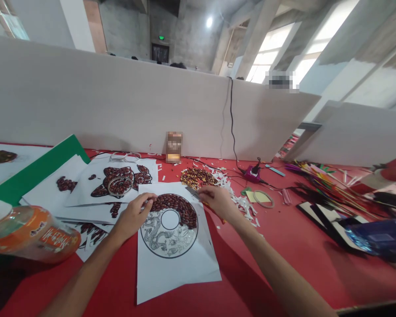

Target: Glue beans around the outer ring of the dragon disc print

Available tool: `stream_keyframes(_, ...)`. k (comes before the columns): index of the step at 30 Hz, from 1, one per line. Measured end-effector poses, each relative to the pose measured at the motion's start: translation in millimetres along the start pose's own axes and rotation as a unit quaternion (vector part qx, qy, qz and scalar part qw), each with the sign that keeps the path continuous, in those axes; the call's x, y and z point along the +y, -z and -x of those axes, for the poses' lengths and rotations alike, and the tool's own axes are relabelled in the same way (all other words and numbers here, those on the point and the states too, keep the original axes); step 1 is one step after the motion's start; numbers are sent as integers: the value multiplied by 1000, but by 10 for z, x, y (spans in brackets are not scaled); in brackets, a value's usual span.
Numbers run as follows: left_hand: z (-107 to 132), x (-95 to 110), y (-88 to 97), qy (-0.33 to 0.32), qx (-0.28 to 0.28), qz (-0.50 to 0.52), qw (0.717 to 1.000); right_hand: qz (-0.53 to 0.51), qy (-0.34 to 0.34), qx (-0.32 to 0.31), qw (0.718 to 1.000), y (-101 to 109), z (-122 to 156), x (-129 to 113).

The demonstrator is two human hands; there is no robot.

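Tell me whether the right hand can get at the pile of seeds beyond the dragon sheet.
Probably yes: the right hand hovers just short of the seed pile, with only paper scraps beside it and nothing between.

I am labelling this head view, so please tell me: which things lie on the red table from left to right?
Orange jar → left hand → dragon ring sheet → right hand → tape roll → blue box.

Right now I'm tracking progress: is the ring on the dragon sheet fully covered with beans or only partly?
Partly covered. Brown beans fill only the ring's upper arc on the dragon sheet; the printed dragon shows bare below.
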State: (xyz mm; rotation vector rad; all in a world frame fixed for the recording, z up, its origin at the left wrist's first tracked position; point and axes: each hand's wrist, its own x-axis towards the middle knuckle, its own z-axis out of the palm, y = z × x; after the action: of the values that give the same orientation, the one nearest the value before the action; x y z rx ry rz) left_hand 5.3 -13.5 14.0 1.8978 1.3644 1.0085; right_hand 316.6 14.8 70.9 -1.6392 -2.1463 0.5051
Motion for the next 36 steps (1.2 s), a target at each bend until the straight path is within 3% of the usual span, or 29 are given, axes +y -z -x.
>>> stream_keyframes(2,3,-4,-2,-1,-1,1,1000,-89,9,3,996,-175,326,-161)
stream_keyframes(5,8,-5,-2,1,-2,1,1000,-108,54,36,992,-405,654,-345)
stream_keyframes(11,7,-11,-3,13,0,0,1000,-36,54,44,997,-558,727,-448)
stream_keyframes(17,9,-19,-3,13,-4,2,1000,-83,65,66,992,-562,797,-413)
stream_keyframes(22,13,-22,-2,6,-3,5,1000,73,159,80,981,-582,938,-375)
stream_keyframes(25,12,-23,-4,8,-3,5,1000,144,153,83,974,-615,960,-373)
stream_keyframes(29,14,-9,-4,3,-2,4,1000,159,157,70,972,-631,965,-380)
stream_keyframes(33,11,-9,-11,-1,2,3,1000,102,164,49,980,-477,833,-310)
stream_keyframes(36,4,-20,-17,-4,-1,4,1000,53,107,69,990,-214,478,-159)
